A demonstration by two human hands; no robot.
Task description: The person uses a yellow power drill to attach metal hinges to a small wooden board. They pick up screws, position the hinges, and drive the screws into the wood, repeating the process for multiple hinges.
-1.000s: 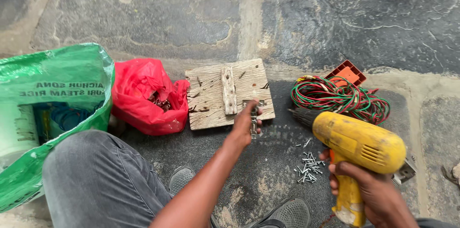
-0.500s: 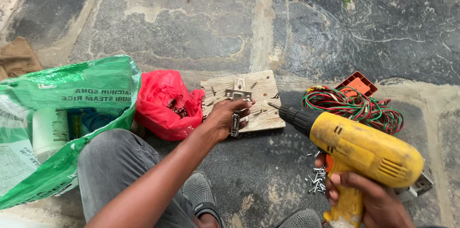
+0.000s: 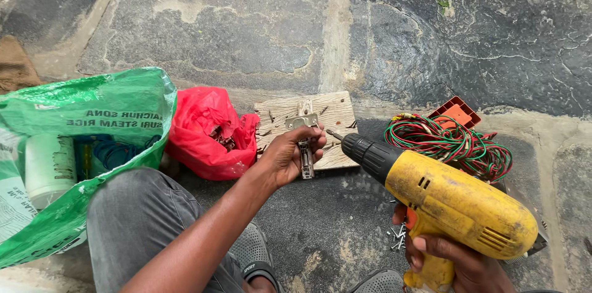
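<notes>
The left hand [image 3: 285, 156] has its grip closed on a metal hinge [image 3: 303, 140], pressing it on the wooden board [image 3: 336, 122] that lies on the stone floor [image 3: 234, 28]. The right hand [image 3: 459, 262] has its grip wrapped tight on the yellow drill [image 3: 456, 202] (its tip is just beside the hinge). A red bag [image 3: 206, 133] sits left of the board, with a green sack [image 3: 92, 120] beyond it. Coiled wires [image 3: 453, 145] and loose screws [image 3: 398, 236] lie near the drill.

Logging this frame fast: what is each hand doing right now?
Left hand: closed on a metal hinge resting on the wooden board.
Right hand: closed around the yellow drill.
</notes>
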